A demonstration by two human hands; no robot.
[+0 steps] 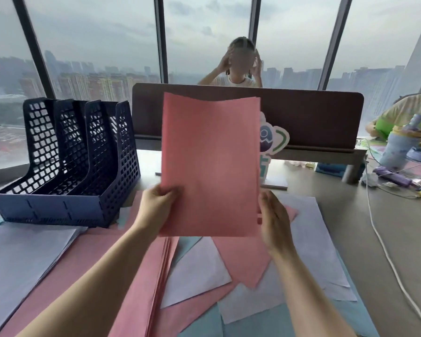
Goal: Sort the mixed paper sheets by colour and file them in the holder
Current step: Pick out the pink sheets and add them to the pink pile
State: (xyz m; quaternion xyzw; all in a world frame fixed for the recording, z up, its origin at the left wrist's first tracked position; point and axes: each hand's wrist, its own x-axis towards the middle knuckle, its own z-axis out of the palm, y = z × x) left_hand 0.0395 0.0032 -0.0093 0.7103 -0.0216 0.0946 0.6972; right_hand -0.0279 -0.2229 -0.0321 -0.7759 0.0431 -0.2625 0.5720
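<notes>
A high-rise office: tall windows (88, 45) over a city skyline, desk divider (314, 117), file holder (66, 164)

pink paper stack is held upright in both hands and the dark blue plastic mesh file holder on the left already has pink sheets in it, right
Not quite. The head view shows the pink paper stack held upright, the left hand gripping its lower edge and the right hand against its side, but the dark blue plastic mesh file holder on the left has no sheets in its slots.
</notes>
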